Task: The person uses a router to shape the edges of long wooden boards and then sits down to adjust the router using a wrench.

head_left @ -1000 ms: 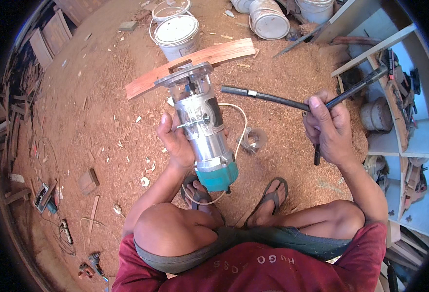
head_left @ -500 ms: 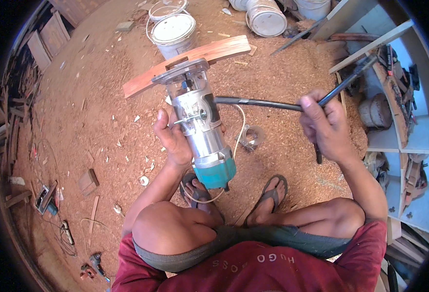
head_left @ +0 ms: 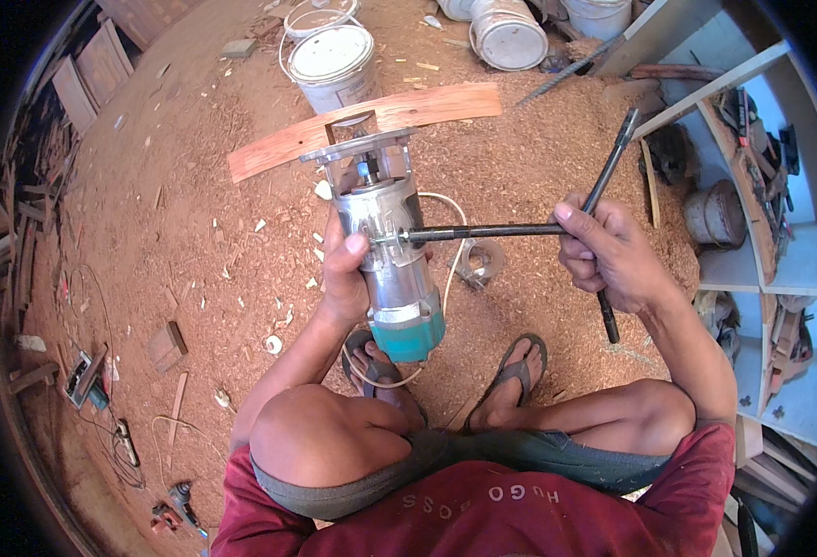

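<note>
My left hand [head_left: 341, 274] is wrapped round a trim router [head_left: 394, 265] with a silver body and a teal end cap, its thumb lying along the near side. The router's base points away from me, against a curved wooden piece [head_left: 436, 107] with a rectangular cutout. In my right hand [head_left: 612, 251], closed round its junction, is a black T-shaped socket wrench [head_left: 510, 230]. The wrench's long shaft reaches left, and its tip meets the clamp bolt on the side of the router. A pale power cord [head_left: 455, 278] runs from the router's lower end.
A white lidded bucket [head_left: 334, 70] stands beyond the wooden piece. A roll of clear tape [head_left: 482, 262] lies on the shavings. On the right rises a shelf unit [head_left: 789, 260] holding tools. Power tools [head_left: 93, 381] and a wood block [head_left: 168, 345] lie at the left.
The wrench has swung level, and its tip has come onto the router's clamp bolt. The router and wooden piece have turned slightly clockwise. My left thumb has closed onto the router.
</note>
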`<state>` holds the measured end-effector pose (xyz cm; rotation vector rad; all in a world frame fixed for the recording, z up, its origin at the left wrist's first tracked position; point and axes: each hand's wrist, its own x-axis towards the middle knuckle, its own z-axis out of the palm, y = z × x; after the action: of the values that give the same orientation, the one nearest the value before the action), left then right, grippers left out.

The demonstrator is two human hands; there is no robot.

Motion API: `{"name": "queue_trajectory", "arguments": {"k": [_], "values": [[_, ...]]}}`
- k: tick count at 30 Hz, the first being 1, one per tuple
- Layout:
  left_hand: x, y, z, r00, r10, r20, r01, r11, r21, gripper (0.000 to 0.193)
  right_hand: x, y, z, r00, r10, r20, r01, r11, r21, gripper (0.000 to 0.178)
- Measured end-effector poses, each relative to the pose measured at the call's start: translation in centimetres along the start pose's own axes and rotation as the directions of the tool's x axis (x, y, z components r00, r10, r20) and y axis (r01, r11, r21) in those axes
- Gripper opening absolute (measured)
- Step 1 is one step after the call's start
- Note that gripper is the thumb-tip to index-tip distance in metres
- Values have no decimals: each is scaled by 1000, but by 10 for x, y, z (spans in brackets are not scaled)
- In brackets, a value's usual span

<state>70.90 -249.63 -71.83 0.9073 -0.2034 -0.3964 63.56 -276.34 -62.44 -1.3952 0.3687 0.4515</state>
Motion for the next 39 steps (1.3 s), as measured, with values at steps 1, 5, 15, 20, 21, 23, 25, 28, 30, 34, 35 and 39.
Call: {"name": "queue_trajectory", "arguments": {"k": [1,5,15,20,21,23,25,28,30,34,35,39], "values": [[-2,2,1,1000,-6,-19,6,1000,12,91,1,0,1,1000,24,8,-24,999,32,29],[-3,5,-5,1000,20,7,-21,992,126,91,3,1,3,991,126,44,-131,983,129,32],[-7,4,-34,996,48,71,-73,907,415,108,9,6,-11,918,344,197,-383,897,218,29],[-14,-3,-47,988,120,99,-155,823,546,113,12,23,-12,887,378,264,-443,858,260,23],[-14,-4,-46,990,112,90,-143,823,549,112,13,27,-10,886,381,264,-446,856,261,22],[-14,-6,-44,993,95,71,-118,825,553,110,11,29,-7,931,317,181,-351,913,208,23],[-13,-3,-38,998,53,35,-63,873,483,103,9,30,-7,971,175,160,-201,966,163,24],[-10,-5,-38,995,-93,20,82,950,300,92,20,50,-9,873,-475,110,480,801,-357,25],[-9,-5,-30,987,-160,26,155,976,153,76,26,31,-19,516,-708,482,784,163,-600,34],[-7,-1,-34,893,-445,67,450,888,-100,63,24,30,-23,425,-511,747,661,-388,-642,51],[-7,-2,-37,904,-427,9,427,904,16,63,22,33,-21,485,-480,731,620,-400,-675,50],[-2,-10,-43,906,-406,-120,423,845,327,63,16,45,-22,635,-307,709,529,-495,-689,51]]}}
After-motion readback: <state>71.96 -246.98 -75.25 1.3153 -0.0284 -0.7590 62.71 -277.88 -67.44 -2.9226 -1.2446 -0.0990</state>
